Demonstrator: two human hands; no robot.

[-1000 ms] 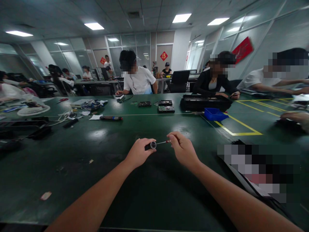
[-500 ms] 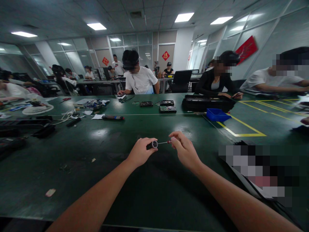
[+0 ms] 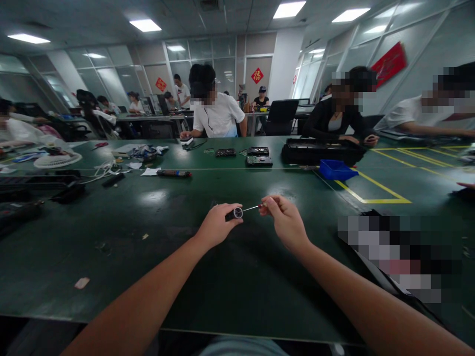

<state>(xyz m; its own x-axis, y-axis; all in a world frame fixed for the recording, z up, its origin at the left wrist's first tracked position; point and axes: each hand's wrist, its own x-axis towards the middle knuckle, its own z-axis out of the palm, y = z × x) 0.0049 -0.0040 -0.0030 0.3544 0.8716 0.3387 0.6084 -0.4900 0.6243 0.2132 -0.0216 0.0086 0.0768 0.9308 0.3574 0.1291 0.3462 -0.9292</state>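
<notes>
My left hand (image 3: 217, 225) is closed around a small black cylindrical part (image 3: 230, 215) whose round end, with a light ring, faces me. Between the fingers of my right hand (image 3: 285, 217) is the red handle of a thin screwdriver (image 3: 252, 208). Its metal shaft points left, and the tip meets the ringed end of the cylinder; whether it sits inside or only touches the rim I cannot tell. Both hands are above the green tabletop (image 3: 230, 296). What kind of part the cylinder is does not show.
Beyond my hands lie hard drives (image 3: 259, 161), a blue tray (image 3: 336, 170), a long black housing (image 3: 322, 151) and a pen-shaped tool (image 3: 174, 173). A white fan part (image 3: 57, 158) and cables are on the left. Co-workers sit across the table.
The view has tilted down slightly. The screwdriver now slants more, its handle end raised relative to its tip. My left hand keeps its hold on the cylinder.
</notes>
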